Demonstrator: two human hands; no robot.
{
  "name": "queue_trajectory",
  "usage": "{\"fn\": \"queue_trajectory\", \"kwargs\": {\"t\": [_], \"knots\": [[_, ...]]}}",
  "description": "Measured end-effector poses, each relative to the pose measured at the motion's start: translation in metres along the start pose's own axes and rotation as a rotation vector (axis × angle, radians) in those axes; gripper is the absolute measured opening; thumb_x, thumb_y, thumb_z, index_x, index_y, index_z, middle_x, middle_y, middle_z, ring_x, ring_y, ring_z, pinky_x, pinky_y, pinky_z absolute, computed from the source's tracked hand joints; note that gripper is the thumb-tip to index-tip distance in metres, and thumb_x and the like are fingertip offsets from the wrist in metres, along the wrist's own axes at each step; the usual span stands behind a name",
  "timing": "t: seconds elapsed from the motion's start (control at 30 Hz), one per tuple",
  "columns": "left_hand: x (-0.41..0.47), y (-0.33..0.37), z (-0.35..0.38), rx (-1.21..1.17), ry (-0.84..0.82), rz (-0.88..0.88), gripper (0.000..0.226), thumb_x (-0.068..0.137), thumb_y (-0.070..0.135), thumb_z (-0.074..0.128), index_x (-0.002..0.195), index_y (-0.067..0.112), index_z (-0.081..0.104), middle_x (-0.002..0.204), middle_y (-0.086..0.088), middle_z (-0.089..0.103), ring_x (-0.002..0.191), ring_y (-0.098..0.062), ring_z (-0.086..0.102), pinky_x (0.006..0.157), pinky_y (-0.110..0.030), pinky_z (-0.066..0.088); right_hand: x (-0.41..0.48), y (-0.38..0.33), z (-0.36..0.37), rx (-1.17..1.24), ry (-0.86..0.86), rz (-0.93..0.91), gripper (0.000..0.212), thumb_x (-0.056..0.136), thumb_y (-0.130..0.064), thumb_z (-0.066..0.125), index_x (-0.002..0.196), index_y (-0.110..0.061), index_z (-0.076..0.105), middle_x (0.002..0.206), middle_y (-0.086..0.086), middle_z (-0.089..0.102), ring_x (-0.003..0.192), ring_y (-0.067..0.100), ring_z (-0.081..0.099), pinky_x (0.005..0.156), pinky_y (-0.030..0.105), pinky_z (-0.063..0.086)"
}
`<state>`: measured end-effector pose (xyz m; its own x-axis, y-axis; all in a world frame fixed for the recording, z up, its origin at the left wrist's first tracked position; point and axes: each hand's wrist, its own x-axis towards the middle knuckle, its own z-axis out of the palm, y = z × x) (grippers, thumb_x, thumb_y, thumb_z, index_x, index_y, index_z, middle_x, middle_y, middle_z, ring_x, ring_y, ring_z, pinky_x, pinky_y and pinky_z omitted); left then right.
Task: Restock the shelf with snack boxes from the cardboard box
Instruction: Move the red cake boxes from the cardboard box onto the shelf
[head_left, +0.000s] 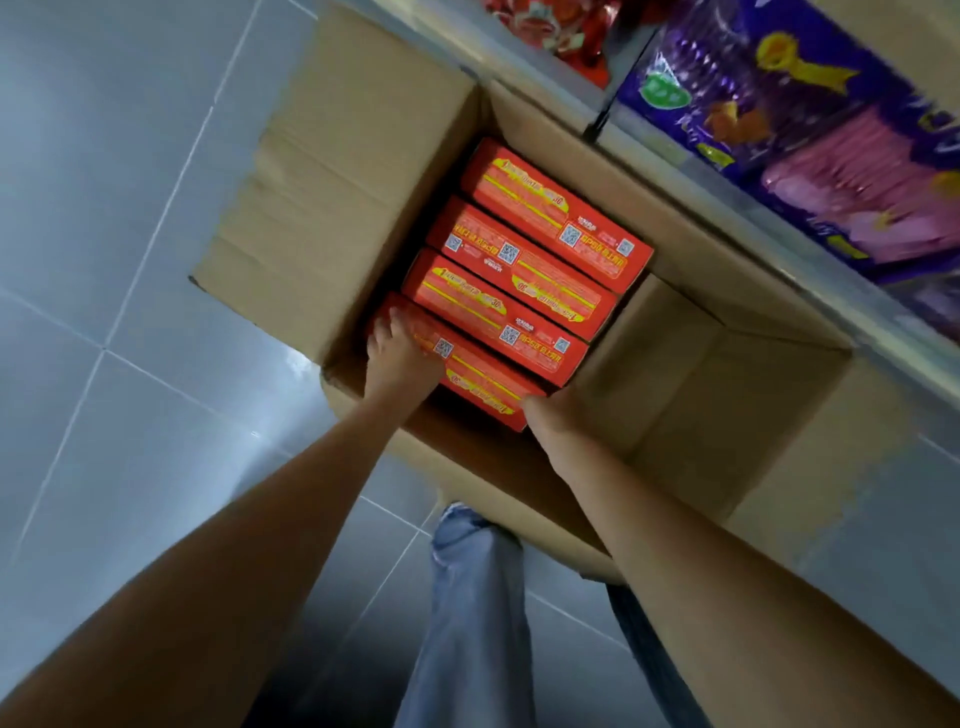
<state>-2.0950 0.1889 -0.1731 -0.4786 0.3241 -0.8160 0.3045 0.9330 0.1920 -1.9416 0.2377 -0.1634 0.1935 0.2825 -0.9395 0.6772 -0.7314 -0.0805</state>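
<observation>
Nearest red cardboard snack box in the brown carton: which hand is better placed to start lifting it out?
Left, probably. The left hand lies over one end of the nearest red cardboard snack box, fingers curled over its far edge. The right hand only meets the opposite corner, its fingers hidden.

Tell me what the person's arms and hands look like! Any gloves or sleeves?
No gloves and no sleeves: the left hand and right hand are bare, and both forearms are bare. No watch, ring or bracelet shows. Below them is a leg in light blue jeans.
</observation>
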Motion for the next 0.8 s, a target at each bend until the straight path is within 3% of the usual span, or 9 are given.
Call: {"fn": "queue_trajectory", "kwargs": {"t": [0.17,0.3,0.4,0.5,0.6,0.73,0.8], "knots": [[0.024,-0.013,0.013,0.104,0.015,-0.028,0.088,0.087,0.044,0.053,0.148,0.008,0.002,0.152,-0.018,0.018,0.141,-0.037,0.016,0.116,-0.044,0.013,0.018,0.019,0.012,0.058,0.021,-0.002,0.047,0.090,-0.010,0.056,0.134,-0.003,0.040,0.136,0.015,0.050,0.123,0.027,0.051,0.090,0.027,0.041],[0.030,-0.011,0.009,0.117,-0.032,-0.108,0.089,0.086,0.041,0.056,0.147,0.004,0.002,0.150,-0.020,0.017,0.140,-0.038,0.015,0.116,-0.044,0.013,0.017,0.015,0.009,0.143,-0.128,0.003,0.035,0.093,-0.007,0.051,0.128,-0.003,0.048,0.117,0.006,0.056,0.107,0.017,0.052,0.086,0.024,0.037],[0.027,-0.004,0.004,0.123,-0.075,-0.159,0.087,0.087,0.040,0.054,0.146,0.002,0.004,0.150,-0.022,0.014,0.139,-0.040,0.012,0.115,-0.044,0.012,0.022,0.013,0.002,0.247,-0.152,0.047,0.036,0.092,-0.007,0.049,0.128,-0.004,0.049,0.122,0.012,0.056,0.107,0.020,0.050,0.087,0.027,0.036],[0.013,0.002,0.005,0.056,-0.070,-0.101,0.084,0.072,0.040,0.055,0.139,0.006,0.018,0.141,-0.020,0.022,0.134,-0.040,0.018,0.114,-0.046,0.015,0.024,0.019,-0.012,0.289,-0.120,0.078,0.032,0.091,-0.011,0.050,0.123,-0.009,0.050,0.121,0.013,0.056,0.105,0.023,0.052,0.084,0.029,0.036],[-0.008,0.010,0.012,-0.058,-0.086,-0.050,0.064,0.081,0.026,0.057,0.133,0.008,0.024,0.137,-0.016,0.026,0.133,-0.038,0.022,0.114,-0.048,0.021,0.018,0.034,-0.029,0.321,-0.054,0.103,0.025,0.092,-0.017,0.052,0.116,-0.013,0.049,0.121,0.013,0.056,0.111,0.026,0.052,0.084,0.030,0.035],[-0.045,0.029,0.011,-0.191,-0.163,0.015,0.057,0.077,0.031,0.058,0.122,0.015,0.027,0.124,-0.012,0.044,0.122,-0.034,0.043,0.102,-0.053,0.040,-0.006,0.053,-0.059,0.321,-0.031,0.098,0.042,0.094,-0.023,0.049,0.133,-0.010,0.042,0.120,0.011,0.048,0.118,0.027,0.045,0.089,0.032,0.034],[-0.064,0.042,0.008,-0.155,-0.153,0.068,0.057,0.084,0.027,0.059,0.128,0.012,0.026,0.127,-0.013,0.043,0.124,-0.033,0.040,0.106,-0.051,0.035,-0.019,0.058,-0.077,0.319,-0.017,0.087,0.044,0.094,-0.024,0.049,0.134,-0.011,0.040,0.120,0.012,0.047,0.113,0.025,0.044,0.090,0.033,0.034]]}}
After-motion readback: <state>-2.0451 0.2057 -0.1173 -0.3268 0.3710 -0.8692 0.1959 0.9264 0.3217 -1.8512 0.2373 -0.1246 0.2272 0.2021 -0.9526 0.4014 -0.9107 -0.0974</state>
